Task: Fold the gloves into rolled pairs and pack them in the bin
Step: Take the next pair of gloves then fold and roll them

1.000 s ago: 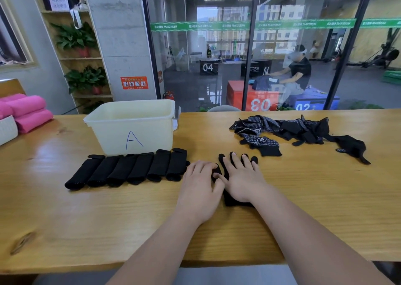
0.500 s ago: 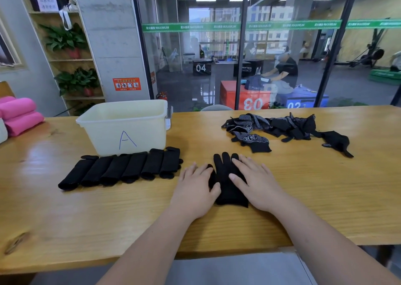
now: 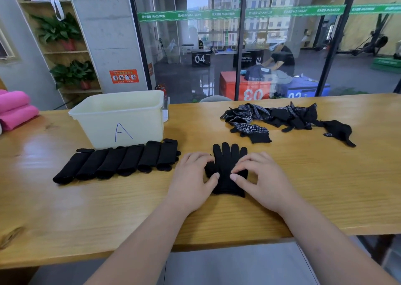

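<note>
Both hands pinched the stacked gloves [image 3: 227, 167], which lay flat on the tabletop [image 3: 325, 176] with fingers pointing away. The left hand [image 3: 193, 176] held the left edge and the right hand [image 3: 262, 176] the right, fingertips curled onto the fabric, probably squaring them for rolling. Rolled pairs [image 3: 121, 161] lay lined up just before the bin [image 3: 121, 119], apparently staged for packing. The loose gloves [image 3: 277, 117] sat apart.
</note>
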`<control>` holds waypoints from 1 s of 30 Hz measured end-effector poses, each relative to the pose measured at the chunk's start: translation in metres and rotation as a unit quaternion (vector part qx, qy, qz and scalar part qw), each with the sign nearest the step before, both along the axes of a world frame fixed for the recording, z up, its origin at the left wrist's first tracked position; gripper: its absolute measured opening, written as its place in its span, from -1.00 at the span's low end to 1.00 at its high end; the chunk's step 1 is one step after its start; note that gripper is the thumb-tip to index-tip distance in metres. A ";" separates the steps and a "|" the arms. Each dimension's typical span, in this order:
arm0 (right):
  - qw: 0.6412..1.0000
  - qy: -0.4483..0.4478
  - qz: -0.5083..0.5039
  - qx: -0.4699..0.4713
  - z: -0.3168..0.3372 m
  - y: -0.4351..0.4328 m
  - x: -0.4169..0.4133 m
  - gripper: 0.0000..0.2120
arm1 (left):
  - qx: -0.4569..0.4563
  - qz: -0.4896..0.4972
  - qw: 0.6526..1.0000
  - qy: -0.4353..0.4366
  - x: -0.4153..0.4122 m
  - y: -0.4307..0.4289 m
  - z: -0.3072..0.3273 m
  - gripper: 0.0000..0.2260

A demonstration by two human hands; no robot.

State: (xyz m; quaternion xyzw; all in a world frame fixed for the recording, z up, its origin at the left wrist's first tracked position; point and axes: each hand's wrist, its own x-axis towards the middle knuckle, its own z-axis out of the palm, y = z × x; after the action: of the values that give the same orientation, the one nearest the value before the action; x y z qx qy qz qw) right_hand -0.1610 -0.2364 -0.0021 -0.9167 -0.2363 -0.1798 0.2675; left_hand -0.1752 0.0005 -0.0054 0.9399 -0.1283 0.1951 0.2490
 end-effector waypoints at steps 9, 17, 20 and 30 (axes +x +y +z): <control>0.999 -0.012 0.020 -0.047 -0.001 0.002 0.001 -0.69 | -0.004 -0.036 0.999 0.006 -0.005 -0.001 0.000 -0.84; 0.999 -0.025 0.014 -0.034 -0.003 0.001 0.002 -0.73 | -0.015 -0.010 1.000 0.005 -0.004 -0.001 -0.001 -0.84; 0.998 -0.036 0.012 -0.055 -0.004 0.002 0.003 -0.72 | -0.016 -0.010 1.000 0.002 -0.004 -0.001 -0.001 -0.85; 0.999 -0.029 0.000 -0.017 -0.004 0.002 0.003 -0.82 | -0.013 -0.026 1.000 -0.006 -0.007 0.000 0.002 -0.75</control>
State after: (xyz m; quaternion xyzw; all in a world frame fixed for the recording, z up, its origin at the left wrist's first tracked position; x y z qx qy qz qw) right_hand -0.1579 -0.2342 -0.0060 -0.9153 -0.2472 -0.2023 0.2452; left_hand -0.1820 0.0006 -0.0033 0.9317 -0.1513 0.1960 0.2659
